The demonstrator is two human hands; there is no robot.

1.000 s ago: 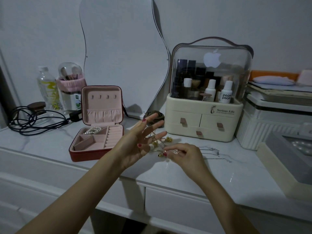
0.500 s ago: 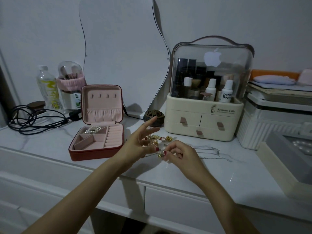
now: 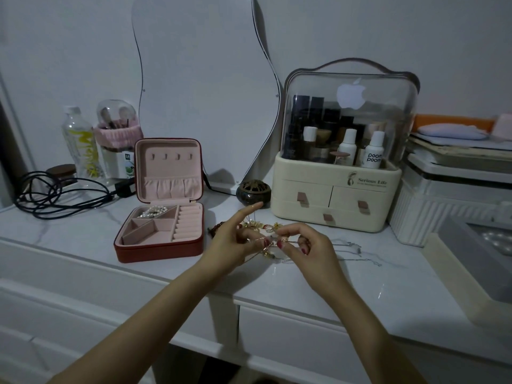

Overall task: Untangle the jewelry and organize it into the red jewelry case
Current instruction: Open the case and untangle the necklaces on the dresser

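Gold jewelry tangle (image 3: 266, 245) — thin chain w/ small gold charms, held just above the bench (image 3: 360, 295) between both hands, near the front edge and right of the red jewelry case (image 3: 160, 248). Right hand (image 3: 307, 248) pinches the chain w/ thumb + forefinger, other fingers curled in. Left hand (image 3: 235, 239) pinches the other end low down, index finger sticking straight out toward the back. More gold bits and a ring (image 3: 270, 228) lie on the bench just behind the hands; a dark bead strand (image 3: 216, 228) pokes out left of the left hand. Silver chains (image 3: 352, 249) lie loose on the bench to the right, apart from the hands.

Progress: early, by my read. Case is open, lid up; only a pearl piece (image 3: 152, 212) sits in the back-left compartment. Other compartments, ring rolls and lid hooks look empty. Gold tangle not yet separated, silver chains + beads untouched — most of the sorting is left.

Vs earlier: left hand was spread wide open, fingers fanned, 1 s ago; now closed down to a pinch w/ just the index out. Hands are closer together and a bit lower. Case contents unchanged.
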